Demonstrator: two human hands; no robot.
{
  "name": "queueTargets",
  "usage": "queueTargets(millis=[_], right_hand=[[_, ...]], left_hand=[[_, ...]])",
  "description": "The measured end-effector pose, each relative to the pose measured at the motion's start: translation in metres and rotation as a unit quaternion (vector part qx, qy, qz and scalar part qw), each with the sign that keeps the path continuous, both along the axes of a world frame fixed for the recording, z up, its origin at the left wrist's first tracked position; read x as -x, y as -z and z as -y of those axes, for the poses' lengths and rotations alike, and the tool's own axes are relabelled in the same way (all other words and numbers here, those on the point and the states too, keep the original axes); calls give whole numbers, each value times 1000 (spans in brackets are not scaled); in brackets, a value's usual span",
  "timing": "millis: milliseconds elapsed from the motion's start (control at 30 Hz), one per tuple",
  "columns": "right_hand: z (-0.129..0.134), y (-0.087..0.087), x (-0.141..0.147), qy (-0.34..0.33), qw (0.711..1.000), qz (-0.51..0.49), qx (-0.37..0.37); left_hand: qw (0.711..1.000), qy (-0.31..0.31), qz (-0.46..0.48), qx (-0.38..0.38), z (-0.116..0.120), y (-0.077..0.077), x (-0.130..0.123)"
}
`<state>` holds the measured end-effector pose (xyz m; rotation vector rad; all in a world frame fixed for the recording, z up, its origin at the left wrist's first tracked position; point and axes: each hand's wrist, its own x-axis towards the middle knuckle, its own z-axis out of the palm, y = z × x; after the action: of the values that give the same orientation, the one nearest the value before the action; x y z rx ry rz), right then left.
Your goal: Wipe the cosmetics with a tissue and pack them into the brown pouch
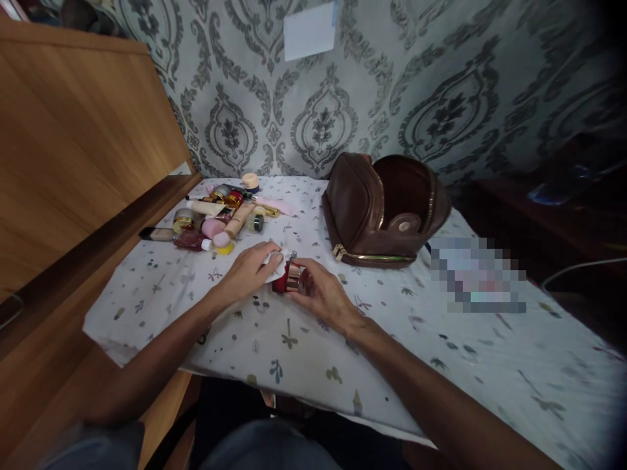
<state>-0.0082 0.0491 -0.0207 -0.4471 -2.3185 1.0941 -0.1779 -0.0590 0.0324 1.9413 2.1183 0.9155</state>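
Note:
My left hand (252, 269) pinches a crumpled white wipe (278, 266) and presses it against the red end of a small cosmetic container. That container (292, 277), dark red with a shiny rose-gold band, lies sideways in my right hand (326, 294), whose fingers wrap round its other end. Both hands meet just above the patterned cloth. Beyond my left hand is a cluster of cosmetics, among them a dark red tube (190, 241) with a white cap, a pink rounded item (213, 227) and a small jar (255, 222) with a black lid.
An open brown bag (355, 209) with gold zippers stands at the back right of the cloth-covered table (304, 352). Right of it lies a blurred-out flat object (477, 274). A wooden panel (88, 117) borders the left, and a patterned wall (323, 111) the back.

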Motion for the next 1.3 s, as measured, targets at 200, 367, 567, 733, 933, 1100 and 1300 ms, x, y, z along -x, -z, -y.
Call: queueTargets(millis=[200, 367, 567, 733, 933, 1100, 1300], right_hand=[[-3, 3, 1, -3, 1000, -5, 22], [1, 2, 5, 18, 993, -19, 113], [-5, 1, 11, 47, 984, -41, 166], [-11, 3, 13, 70, 978, -39, 192], [-9, 7, 10, 59, 982, -41, 176], [-11, 15, 12, 81, 985, -71, 138], [-11, 11, 9, 103, 988, -49, 100]], left_hand=[[1000, -2, 14, -19, -16, 10, 11], [996, -14, -56, -62, -16, 13, 4], [967, 22, -203, -153, -9, 15, -7], [951, 57, -243, -182, -6, 23, 0], [978, 12, -129, -162, -6, 33, 13], [991, 39, -51, -118, -4, 33, 17], [984, 97, -84, -123, -3, 34, 16]])
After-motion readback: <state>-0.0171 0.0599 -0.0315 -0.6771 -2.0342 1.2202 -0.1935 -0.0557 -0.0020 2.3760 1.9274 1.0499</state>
